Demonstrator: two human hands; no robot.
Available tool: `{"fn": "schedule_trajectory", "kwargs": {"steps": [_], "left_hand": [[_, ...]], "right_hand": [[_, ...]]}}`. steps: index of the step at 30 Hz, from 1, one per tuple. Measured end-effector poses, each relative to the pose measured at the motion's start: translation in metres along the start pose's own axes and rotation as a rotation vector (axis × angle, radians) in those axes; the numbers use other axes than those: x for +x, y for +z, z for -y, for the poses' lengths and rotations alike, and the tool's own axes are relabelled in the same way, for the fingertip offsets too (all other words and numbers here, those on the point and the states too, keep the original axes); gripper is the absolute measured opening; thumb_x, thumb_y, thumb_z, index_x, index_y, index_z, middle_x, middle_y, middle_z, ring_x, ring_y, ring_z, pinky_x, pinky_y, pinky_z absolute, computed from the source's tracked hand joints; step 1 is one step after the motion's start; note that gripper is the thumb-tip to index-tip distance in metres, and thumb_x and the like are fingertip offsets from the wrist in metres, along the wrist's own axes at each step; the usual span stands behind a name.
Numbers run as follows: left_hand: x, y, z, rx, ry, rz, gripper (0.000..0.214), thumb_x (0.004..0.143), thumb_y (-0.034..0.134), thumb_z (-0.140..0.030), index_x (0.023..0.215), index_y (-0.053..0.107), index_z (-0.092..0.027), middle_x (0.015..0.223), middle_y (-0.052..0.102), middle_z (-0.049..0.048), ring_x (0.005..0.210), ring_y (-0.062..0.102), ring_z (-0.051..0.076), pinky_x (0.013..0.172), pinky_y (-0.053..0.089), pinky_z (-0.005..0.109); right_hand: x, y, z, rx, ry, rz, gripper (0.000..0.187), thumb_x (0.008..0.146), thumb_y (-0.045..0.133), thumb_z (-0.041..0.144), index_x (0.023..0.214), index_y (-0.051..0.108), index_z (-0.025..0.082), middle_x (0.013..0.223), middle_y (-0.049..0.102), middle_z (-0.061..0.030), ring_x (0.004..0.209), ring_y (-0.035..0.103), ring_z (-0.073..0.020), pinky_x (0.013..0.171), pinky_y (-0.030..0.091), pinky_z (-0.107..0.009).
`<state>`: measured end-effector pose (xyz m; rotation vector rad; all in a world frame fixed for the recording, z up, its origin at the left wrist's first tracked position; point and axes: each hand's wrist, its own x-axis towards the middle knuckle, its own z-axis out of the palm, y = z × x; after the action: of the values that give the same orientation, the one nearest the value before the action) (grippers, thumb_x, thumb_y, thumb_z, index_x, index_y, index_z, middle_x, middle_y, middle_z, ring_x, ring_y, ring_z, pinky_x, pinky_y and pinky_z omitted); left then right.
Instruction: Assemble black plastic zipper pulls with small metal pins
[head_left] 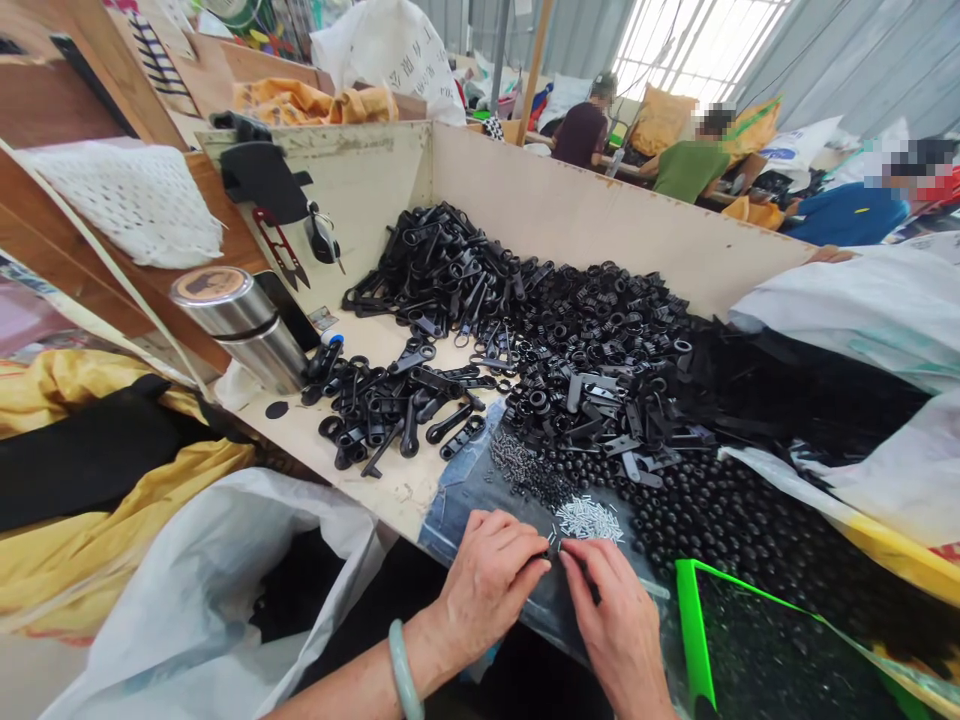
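My left hand (499, 572) is closed in a pinch, with a small dark part (547, 553) showing between thumb and fingers. Close beside it, my right hand (616, 612) has its thumb and forefinger pressed together. What sits in that pinch is too small to make out. Just beyond the fingertips lies a heap of short silver pins (589, 519) on a dark blue mat (469, 497). Tiny dark pieces (525, 470) are piled left of the pins. Black balls (701, 520) spread out to the right. A pale green bangle (405, 670) circles my left wrist.
Black plastic levers (442, 265) and rings (600, 310) are heaped toward the back of a walled wooden table. Assembled-looking black pieces (409, 400) lie left. A steel flask (251, 335) and a green-rimmed tray (694, 625) stand at the sides. Several people work beyond the wall.
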<state>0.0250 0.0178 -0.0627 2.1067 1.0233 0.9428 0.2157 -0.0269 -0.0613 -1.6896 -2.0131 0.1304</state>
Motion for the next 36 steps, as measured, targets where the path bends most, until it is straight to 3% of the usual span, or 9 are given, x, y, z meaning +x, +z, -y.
{"fn": "schedule_trajectory", "kwargs": {"steps": [11, 14, 21, 25, 30, 33, 36], "left_hand": [[-0.001, 0.002, 0.001, -0.005, 0.007, -0.013, 0.011, 0.101, 0.057, -0.023, 0.110, 0.064, -0.023, 0.107, 0.074, 0.0009, 0.098, 0.060, 0.020, 0.086, 0.033, 0.038], [-0.001, 0.002, 0.001, -0.004, -0.005, -0.014, 0.011, 0.101, 0.057, -0.023, 0.110, 0.064, -0.023, 0.105, 0.074, 0.0005, 0.097, 0.060, 0.020, 0.086, 0.033, 0.037], [-0.001, 0.002, 0.000, -0.019, -0.041, -0.003, 0.008, 0.100, 0.059, -0.022, 0.105, 0.065, -0.024, 0.100, 0.074, -0.0009, 0.094, 0.059, 0.019, 0.085, 0.033, 0.037], [0.000, 0.002, -0.002, -0.031, -0.055, -0.016, 0.007, 0.100, 0.059, -0.022, 0.099, 0.066, -0.023, 0.095, 0.073, -0.0018, 0.092, 0.059, 0.017, 0.083, 0.033, 0.036], [0.001, 0.001, -0.003, -0.047, -0.050, -0.011, 0.011, 0.101, 0.057, -0.020, 0.096, 0.066, -0.022, 0.095, 0.073, -0.0016, 0.091, 0.058, 0.017, 0.082, 0.032, 0.037], [0.000, 0.001, -0.004, -0.063, -0.050, -0.019, 0.010, 0.100, 0.057, -0.017, 0.099, 0.065, -0.023, 0.097, 0.073, -0.0015, 0.093, 0.059, 0.018, 0.083, 0.032, 0.037], [0.000, 0.001, -0.004, -0.063, -0.051, -0.011, 0.008, 0.099, 0.058, -0.018, 0.100, 0.065, -0.023, 0.098, 0.073, -0.0016, 0.093, 0.059, 0.018, 0.084, 0.032, 0.038]], "right_hand": [[0.002, 0.008, 0.000, -0.159, -0.064, -0.034, 0.022, 0.106, 0.045, 0.028, 0.099, 0.066, 0.022, 0.086, 0.069, -0.0017, 0.075, 0.066, -0.0167, 0.073, 0.045, -0.028], [0.003, 0.005, 0.002, -0.039, 0.015, -0.032, 0.022, 0.105, 0.046, 0.032, 0.096, 0.064, 0.023, 0.086, 0.067, -0.0008, 0.072, 0.065, -0.0154, 0.068, 0.045, -0.026], [0.013, -0.010, 0.021, 0.473, 0.251, 0.052, 0.021, 0.102, 0.053, 0.039, 0.091, 0.063, 0.024, 0.082, 0.065, 0.0013, 0.072, 0.063, -0.0141, 0.065, 0.050, -0.021], [0.013, -0.005, 0.025, 0.490, 0.256, 0.078, 0.023, 0.101, 0.054, 0.041, 0.090, 0.064, 0.024, 0.082, 0.066, 0.0011, 0.070, 0.064, -0.0141, 0.064, 0.050, -0.022], [0.017, -0.007, 0.027, 0.339, 0.207, 0.040, 0.023, 0.100, 0.056, 0.042, 0.090, 0.067, 0.025, 0.079, 0.066, 0.0007, 0.064, 0.062, -0.0138, 0.058, 0.049, -0.024], [0.012, -0.013, 0.031, 0.354, 0.147, 0.003, 0.018, 0.099, 0.058, 0.038, 0.101, 0.073, 0.027, 0.089, 0.071, -0.0010, 0.076, 0.069, -0.0153, 0.068, 0.055, -0.024], [-0.016, -0.018, 0.038, 0.404, 0.187, -0.112, 0.022, 0.098, 0.059, 0.039, 0.111, 0.075, 0.033, 0.101, 0.075, -0.0032, 0.090, 0.074, -0.0210, 0.078, 0.060, -0.031]]}}
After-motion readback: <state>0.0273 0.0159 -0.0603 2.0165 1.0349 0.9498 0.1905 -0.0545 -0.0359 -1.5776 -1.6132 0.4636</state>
